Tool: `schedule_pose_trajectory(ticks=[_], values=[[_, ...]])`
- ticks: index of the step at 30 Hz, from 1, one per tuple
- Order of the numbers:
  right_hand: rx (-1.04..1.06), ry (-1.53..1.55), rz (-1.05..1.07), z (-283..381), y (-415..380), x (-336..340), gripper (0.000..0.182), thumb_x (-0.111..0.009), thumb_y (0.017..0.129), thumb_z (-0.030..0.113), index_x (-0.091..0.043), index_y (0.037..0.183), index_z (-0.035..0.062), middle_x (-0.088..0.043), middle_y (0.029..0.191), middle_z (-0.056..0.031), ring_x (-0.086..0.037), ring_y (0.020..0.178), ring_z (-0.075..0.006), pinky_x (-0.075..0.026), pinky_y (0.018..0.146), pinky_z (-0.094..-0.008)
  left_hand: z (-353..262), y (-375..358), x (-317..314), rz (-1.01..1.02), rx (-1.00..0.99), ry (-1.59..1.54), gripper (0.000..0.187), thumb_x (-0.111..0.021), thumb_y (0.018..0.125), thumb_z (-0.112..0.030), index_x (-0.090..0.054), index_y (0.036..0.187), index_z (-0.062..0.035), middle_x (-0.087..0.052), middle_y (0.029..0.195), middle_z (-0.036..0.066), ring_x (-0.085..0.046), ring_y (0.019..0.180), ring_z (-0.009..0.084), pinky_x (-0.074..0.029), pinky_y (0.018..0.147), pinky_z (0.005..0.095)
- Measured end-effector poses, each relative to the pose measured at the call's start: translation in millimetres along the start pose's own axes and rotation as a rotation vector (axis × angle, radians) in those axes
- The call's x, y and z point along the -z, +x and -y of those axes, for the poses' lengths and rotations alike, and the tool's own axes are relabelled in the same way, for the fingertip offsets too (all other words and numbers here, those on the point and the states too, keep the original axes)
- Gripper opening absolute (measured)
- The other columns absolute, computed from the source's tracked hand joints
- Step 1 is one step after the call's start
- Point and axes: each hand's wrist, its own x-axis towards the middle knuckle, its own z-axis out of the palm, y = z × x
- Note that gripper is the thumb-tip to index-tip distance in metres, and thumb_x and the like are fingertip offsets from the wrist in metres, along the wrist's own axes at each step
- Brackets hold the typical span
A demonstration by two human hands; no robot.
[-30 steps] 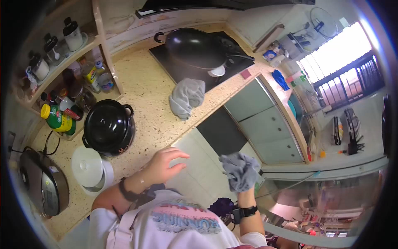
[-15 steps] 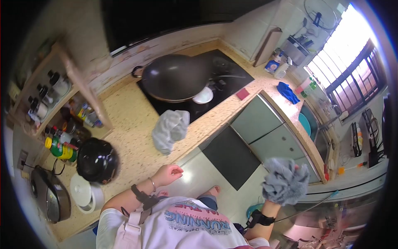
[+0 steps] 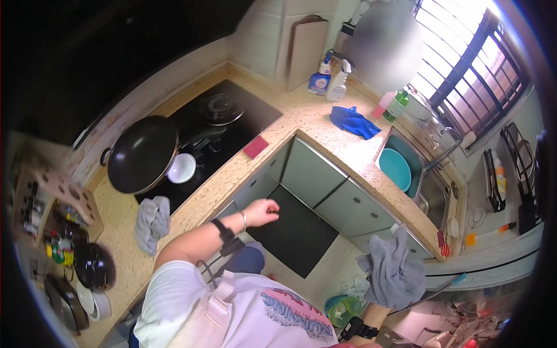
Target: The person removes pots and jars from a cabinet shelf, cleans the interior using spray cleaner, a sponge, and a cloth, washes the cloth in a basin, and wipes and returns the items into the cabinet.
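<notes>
My left hand [image 3: 264, 212] hangs in front of the counter, above the dark floor mat, its fingers curled closed with nothing visible in them. On the right, a grey cloth [image 3: 393, 272] is bunched over my right hand, which grips it; most of the fingers are hidden by its folds. Another grey cloth [image 3: 152, 225] lies crumpled on the counter at the left, beside the stove. A black wok [image 3: 143, 153] sits on the black cooktop [image 3: 243, 113], with a small white bowl [image 3: 181, 168] next to it.
Around the corner, a blue cloth [image 3: 354, 123], a blue-labelled spray bottle [image 3: 319, 80] and a white spray bottle [image 3: 338, 86] are on the counter. A teal basin [image 3: 395, 169] sits in the sink [image 3: 428, 204]. A red sponge-like square [image 3: 255, 147] lies by the cooktop edge. Cabinets line the counter front.
My view and body have turned right towards the sink side, so the wok and counter cloth appear further left. The cloth in my right hand now hangs looser and more spread out.
</notes>
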Motion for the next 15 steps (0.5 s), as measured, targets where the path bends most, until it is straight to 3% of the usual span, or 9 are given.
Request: schedule_pose_trajectory(ticks=[5,7,9,13,14,15], values=[[0.034,0.411,-0.216,-19,45,65,0.053,-0.045,0.090,0.042,-0.039,0.127,0.0049,-0.050,0.118,-0.0162,-0.050,0.109,-0.0252,-0.039,0.096,-0.0414,-8,214,35,-0.245,-0.067,-0.149,0.038,-0.072,0.073,-0.019,-0.058,0.105,-0.0048,-0.062,0.092,0.007,-0.058,0.083,0.0151,-0.049,0.076,0.0296],[0.116,0.375,-0.326,-16,66,59,0.054,-0.046,0.089,0.042,-0.040,0.127,0.0055,-0.050,0.119,-0.0150,-0.049,0.110,-0.0250,-0.039,0.097,-0.0413,-25,309,59,-0.300,-0.070,-0.228,0.047,-0.074,0.072,-0.020,-0.055,0.111,-0.0012,-0.061,0.095,0.009,-0.058,0.082,0.0155,-0.050,0.076,0.0298],[0.198,0.295,-0.421,-9,91,41,0.054,-0.048,0.088,0.043,-0.040,0.127,0.0060,-0.050,0.119,-0.0137,-0.049,0.110,-0.0248,-0.038,0.097,-0.0411,-26,417,74,-0.464,-0.106,-0.077,0.058,-0.076,0.066,-0.028,-0.053,0.113,-0.0008,-0.063,0.097,0.014,-0.061,0.088,0.0243,-0.050,0.079,0.0359],[0.324,0.152,-0.600,21,135,0,0.055,-0.051,0.086,0.043,-0.041,0.127,0.0071,-0.049,0.121,-0.0113,-0.048,0.112,-0.0245,-0.038,0.097,-0.0408,-67,566,114,-0.715,-0.256,-0.019,0.061,-0.072,0.065,-0.022,-0.047,0.118,-0.0027,-0.058,0.104,0.019,-0.058,0.093,0.0321,-0.047,0.080,0.0411],[0.358,0.125,-0.640,29,138,-12,0.056,-0.052,0.086,0.044,-0.042,0.127,0.0073,-0.049,0.121,-0.0107,-0.048,0.112,-0.0244,-0.038,0.098,-0.0408,-74,594,125,-0.806,-0.463,-0.038,0.060,-0.069,0.063,-0.018,-0.047,0.117,-0.0037,-0.055,0.110,0.020,-0.055,0.098,0.0349,-0.046,0.081,0.0423],[0.385,0.103,-0.675,36,138,-25,0.056,-0.052,0.085,0.044,-0.042,0.127,0.0076,-0.049,0.122,-0.0101,-0.047,0.113,-0.0243,-0.038,0.098,-0.0407,-84,615,133,-0.789,-0.257,0.075,0.067,-0.070,0.062,-0.017,-0.044,0.122,-0.0018,-0.052,0.115,0.022,-0.052,0.105,0.0348,-0.042,0.089,0.0424]])
